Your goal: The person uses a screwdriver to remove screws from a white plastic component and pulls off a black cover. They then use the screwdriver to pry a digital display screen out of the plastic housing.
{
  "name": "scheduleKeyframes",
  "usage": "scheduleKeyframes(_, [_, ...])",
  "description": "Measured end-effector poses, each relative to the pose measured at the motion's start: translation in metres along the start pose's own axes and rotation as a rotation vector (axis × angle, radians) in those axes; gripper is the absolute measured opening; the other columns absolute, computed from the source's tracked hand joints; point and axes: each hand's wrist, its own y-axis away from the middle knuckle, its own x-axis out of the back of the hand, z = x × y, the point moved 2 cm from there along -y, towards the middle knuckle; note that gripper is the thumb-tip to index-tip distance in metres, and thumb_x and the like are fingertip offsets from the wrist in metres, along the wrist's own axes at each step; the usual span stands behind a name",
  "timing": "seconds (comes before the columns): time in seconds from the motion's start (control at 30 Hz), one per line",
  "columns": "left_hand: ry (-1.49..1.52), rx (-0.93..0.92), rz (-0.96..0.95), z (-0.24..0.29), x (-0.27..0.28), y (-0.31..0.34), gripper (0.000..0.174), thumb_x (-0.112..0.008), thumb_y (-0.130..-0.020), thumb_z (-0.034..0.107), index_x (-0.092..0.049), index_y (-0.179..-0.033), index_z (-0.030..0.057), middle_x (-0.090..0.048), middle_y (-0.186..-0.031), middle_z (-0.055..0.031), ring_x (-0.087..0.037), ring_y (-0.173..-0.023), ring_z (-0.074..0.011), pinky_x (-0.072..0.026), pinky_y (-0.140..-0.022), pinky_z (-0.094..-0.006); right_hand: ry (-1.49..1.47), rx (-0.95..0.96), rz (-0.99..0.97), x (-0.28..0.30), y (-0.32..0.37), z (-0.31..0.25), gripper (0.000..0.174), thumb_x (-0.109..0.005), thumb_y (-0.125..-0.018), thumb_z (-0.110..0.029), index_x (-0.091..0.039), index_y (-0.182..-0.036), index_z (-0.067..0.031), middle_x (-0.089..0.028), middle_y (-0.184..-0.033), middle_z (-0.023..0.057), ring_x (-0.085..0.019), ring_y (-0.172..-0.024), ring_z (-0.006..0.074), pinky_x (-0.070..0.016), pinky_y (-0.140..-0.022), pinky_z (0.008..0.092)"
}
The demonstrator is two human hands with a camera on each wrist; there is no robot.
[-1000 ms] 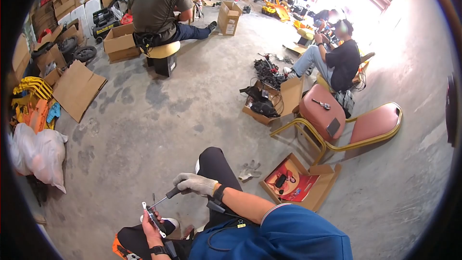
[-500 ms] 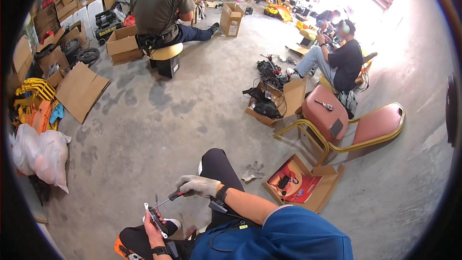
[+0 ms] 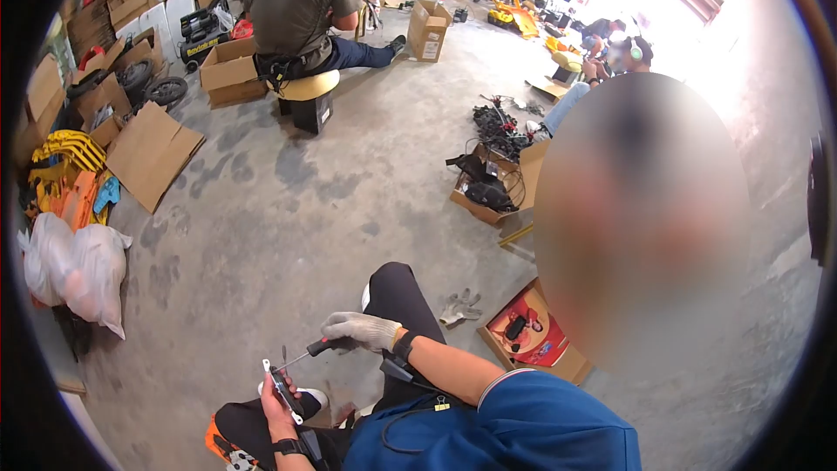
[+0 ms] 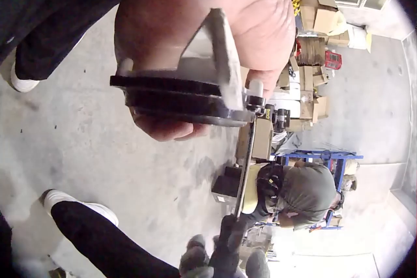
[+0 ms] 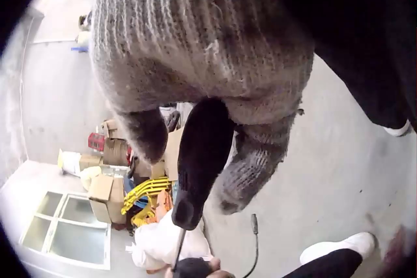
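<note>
The bare left hand (image 3: 279, 412) grips a dark, narrow part (image 3: 282, 391) with white metal ends; in the left wrist view the hand (image 4: 205, 30) curls round the black part (image 4: 186, 101). A grey knitted glove covers the right hand (image 3: 359, 330), which holds a screwdriver (image 3: 319, 346) by its dark handle. The screwdriver's shaft (image 4: 246, 167) meets the part's end beside a small fitting. From the right wrist view, the gloved hand (image 5: 202, 50) surrounds the handle (image 5: 203, 154), its fingertips hanging on both sides. The exact tip contact is hidden.
A loose glove (image 3: 459, 306) and an open box with a red sheet (image 3: 530, 331) lie on the floor at right. Plastic bags (image 3: 91, 270) and cardboard (image 3: 154, 155) are at left. A large blurred shape covers the chair area; a seated person (image 3: 301, 13) is ahead.
A large blurred shape now covers the chair at right. The scene has shifted slightly in the head view. Both hands keep their holds, the screwdriver still at the part's end.
</note>
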Motion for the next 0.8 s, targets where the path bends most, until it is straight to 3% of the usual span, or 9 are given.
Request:
scheduleKeyframes(0.07, [0.003,0.021,0.031,-0.001,0.003,0.000,0.043,-0.048,-0.101,0.047,-0.061,-0.104,0.0068,-0.059,-0.078,-0.0051,-0.057,-0.063,-0.0185,-0.0480,-0.053,-0.0331,0.193,-0.203,-0.096,0.005,0.001,0.001,0.034,-0.054,-0.094,-0.032,-0.063,-0.110,-0.0036,-0.064,-0.091,0.0052,-0.063,-0.075,0.0149,-0.0563,-0.069,0.0300])
scheduleKeyframes(0.13, [0.021,0.053,-0.065,-0.002,0.010,-0.004,0.037,-0.049,-0.100,0.045,-0.062,-0.102,0.0095,-0.062,-0.079,-0.0042,-0.058,-0.064,-0.0181,-0.0485,-0.053,-0.0335,0.379,-0.224,-0.009,-0.003,0.009,-0.015,0.041,-0.047,-0.095,-0.041,-0.068,-0.099,-0.0062,-0.068,-0.088,0.0063,-0.062,-0.071,0.0138,-0.0538,-0.061,0.0305])
scheduleKeyframes(0.2, [-0.039,0.051,0.126,-0.002,0.000,0.005,0.031,-0.055,-0.098,0.041,-0.062,-0.104,0.0118,-0.065,-0.081,-0.0033,-0.062,-0.067,-0.0166,-0.0492,-0.056,-0.0310,0.523,-0.098,-0.007,-0.016,0.021,-0.039,0.039,-0.055,-0.090,-0.043,-0.068,-0.101,-0.0084,-0.059,-0.076,0.0013,-0.055,-0.063,0.0120,-0.0448,-0.053,0.0286])
scheduleKeyframes(0.23, [-0.037,0.025,0.120,0.000,-0.009,0.008,0.027,-0.056,-0.098,0.038,-0.061,-0.102,0.0117,-0.063,-0.078,-0.0026,-0.059,-0.064,-0.0158,-0.0478,-0.056,-0.0304,0.341,-0.156,0.042,-0.020,0.022,-0.044,0.033,-0.059,-0.089,-0.035,-0.067,-0.104,-0.0069,-0.054,-0.072,-0.0006,-0.052,-0.060,0.0123,-0.0427,-0.052,0.0287])
scheduleKeyframes(0.3, [0.031,0.035,-0.061,-0.002,-0.005,0.001,0.033,-0.052,-0.100,0.038,-0.061,-0.104,0.0068,-0.059,-0.076,-0.0031,-0.055,-0.064,-0.0158,-0.0460,-0.055,-0.0314,0.113,-0.090,-0.060,0.007,-0.009,-0.007,0.032,-0.064,-0.087,-0.012,-0.062,-0.117,-0.0019,-0.061,-0.092,0.0064,-0.061,-0.080,0.0164,-0.0498,-0.062,0.0305])
scheduleKeyframes(0.37, [0.097,0.060,-0.096,-0.003,-0.012,0.007,0.037,-0.050,-0.102,0.038,-0.061,-0.109,0.0035,-0.059,-0.080,-0.0034,-0.056,-0.069,-0.0152,-0.0479,-0.062,-0.0310,-0.065,-0.093,-0.066,-0.008,0.008,-0.023,0.032,-0.064,-0.090,-0.014,-0.060,-0.119,-0.0003,-0.061,-0.105,0.0106,-0.063,-0.096,0.0193,-0.0540,-0.072,0.0301])
scheduleKeyframes(0.57, [0.096,0.036,-0.044,0.001,-0.020,0.013,0.039,-0.051,-0.102,0.039,-0.062,-0.112,0.0029,-0.062,-0.084,-0.0056,-0.059,-0.070,-0.0169,-0.0503,-0.062,-0.0319,0.265,-0.303,-0.159,0.014,-0.003,-0.012,0.036,-0.056,-0.098,-0.026,-0.058,-0.123,-0.0006,-0.064,-0.101,0.0088,-0.066,-0.082,0.0149,-0.0567,-0.069,0.0246])
scheduleKeyframes(0.73, [0.096,0.018,-0.044,0.004,-0.024,0.013,0.039,-0.055,-0.100,0.040,-0.062,-0.112,0.0034,-0.060,-0.082,-0.0045,-0.059,-0.068,-0.0159,-0.0520,-0.060,-0.0310,0.014,-0.123,-0.090,-0.002,0.005,-0.022,0.035,-0.064,-0.092,-0.010,-0.054,-0.124,0.0029,-0.055,-0.121,0.0128,-0.060,-0.104,0.0198,-0.0590,-0.085,0.0304])
scheduleKeyframes(0.8, [0.102,0.014,-0.049,0.003,-0.025,0.014,0.039,-0.056,-0.100,0.040,-0.062,-0.112,0.0036,-0.060,-0.082,-0.0044,-0.059,-0.068,-0.0159,-0.0518,-0.060,-0.0308,-0.030,-0.144,-0.088,-0.002,0.005,-0.021,0.035,-0.064,-0.093,-0.012,-0.054,-0.124,0.0026,-0.055,-0.121,0.0128,-0.061,-0.102,0.0197,-0.0588,-0.082,0.0306])
